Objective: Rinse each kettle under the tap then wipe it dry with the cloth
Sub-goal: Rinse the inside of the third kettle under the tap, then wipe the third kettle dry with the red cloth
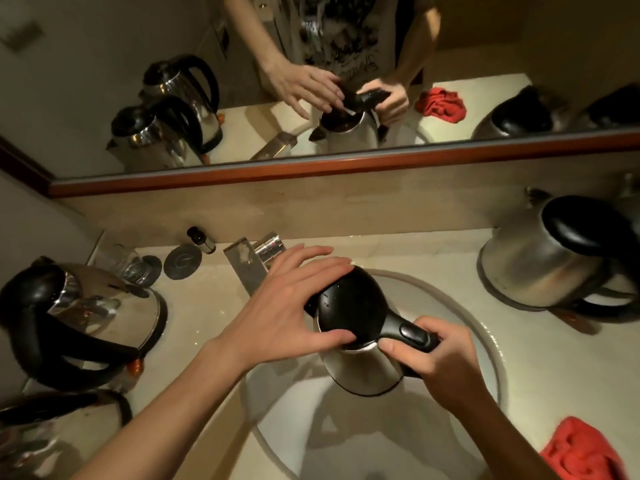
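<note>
Holding a steel kettle [360, 362] over the basin [485, 344], upright and slightly tilted — right hand [440, 355] wrapping its grip round the black handle [412, 336], thumb lying just below the lid button. Left hand [287, 306] resting with fingers straight and spread over the black lid [349, 303], thumb tip touching the lid's near edge; grip wide, holding nothing. Lid appearing partly raised in the mirror [311, 161] reflection, though not certain from above. Tap [249, 261] standing just behind and left of the kettle, spout partly hidden by the left hand; no water stream showing.

Judging the step in hand as opening or steadying the lid ahead of the rinse. Recommended practice: keeping the right-hand grip firm on the handle, since wet steel will be slippery; lifting the lid fully clear before bringing the mouth beneath the spout; keeping the base with its electrical contact away from the flow — wetting there being the main risk.

Red cloth [581, 452] lying on the counter [207, 306] at the near right, well apart from the kettle, within reach for the drying stage. Further kettles waiting: one at the right [540, 265], one at the left [86, 317], another at the near left edge [52, 414]. Drying not yet begun on the held kettle.
</note>
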A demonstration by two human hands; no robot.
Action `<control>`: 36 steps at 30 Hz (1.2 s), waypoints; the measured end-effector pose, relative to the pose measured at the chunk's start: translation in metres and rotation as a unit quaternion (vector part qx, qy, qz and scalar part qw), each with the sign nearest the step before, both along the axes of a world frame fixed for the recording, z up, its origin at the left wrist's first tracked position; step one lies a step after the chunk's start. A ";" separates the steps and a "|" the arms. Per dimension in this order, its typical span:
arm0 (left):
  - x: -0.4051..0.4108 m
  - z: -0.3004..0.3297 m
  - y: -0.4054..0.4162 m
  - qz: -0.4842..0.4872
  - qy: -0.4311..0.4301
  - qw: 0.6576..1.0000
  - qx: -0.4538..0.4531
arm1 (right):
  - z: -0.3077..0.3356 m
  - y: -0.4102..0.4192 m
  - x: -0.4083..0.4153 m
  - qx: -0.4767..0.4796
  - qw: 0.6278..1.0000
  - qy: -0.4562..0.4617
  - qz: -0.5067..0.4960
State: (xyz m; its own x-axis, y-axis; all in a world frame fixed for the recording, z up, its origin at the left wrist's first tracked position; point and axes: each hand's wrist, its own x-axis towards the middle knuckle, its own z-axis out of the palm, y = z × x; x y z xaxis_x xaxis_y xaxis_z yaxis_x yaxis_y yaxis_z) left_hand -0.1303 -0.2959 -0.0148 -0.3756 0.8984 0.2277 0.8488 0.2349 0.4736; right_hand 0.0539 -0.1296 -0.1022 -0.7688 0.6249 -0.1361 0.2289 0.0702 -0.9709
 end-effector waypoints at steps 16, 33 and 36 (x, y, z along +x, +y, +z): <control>0.092 0.075 0.080 -0.019 -0.115 0.993 0.035 | 0.104 0.065 0.108 0.019 0.992 0.091 -0.082; 0.190 0.055 0.145 -0.063 -0.173 0.983 0.008 | 0.115 0.098 0.220 0.002 0.981 0.127 -0.144; 0.207 0.042 0.151 -0.042 -0.182 0.981 0.047 | 0.111 0.106 0.237 0.000 0.976 0.123 -0.178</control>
State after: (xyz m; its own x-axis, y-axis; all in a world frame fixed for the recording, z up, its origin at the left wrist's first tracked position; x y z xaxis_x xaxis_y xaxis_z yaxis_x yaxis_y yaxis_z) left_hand 0.0772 -0.1453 0.0268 -0.3732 0.9111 0.1749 0.6345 0.1131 0.7646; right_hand 0.2905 -0.0235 0.0091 -0.5116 0.8589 0.0252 -0.0015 0.0284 -0.9996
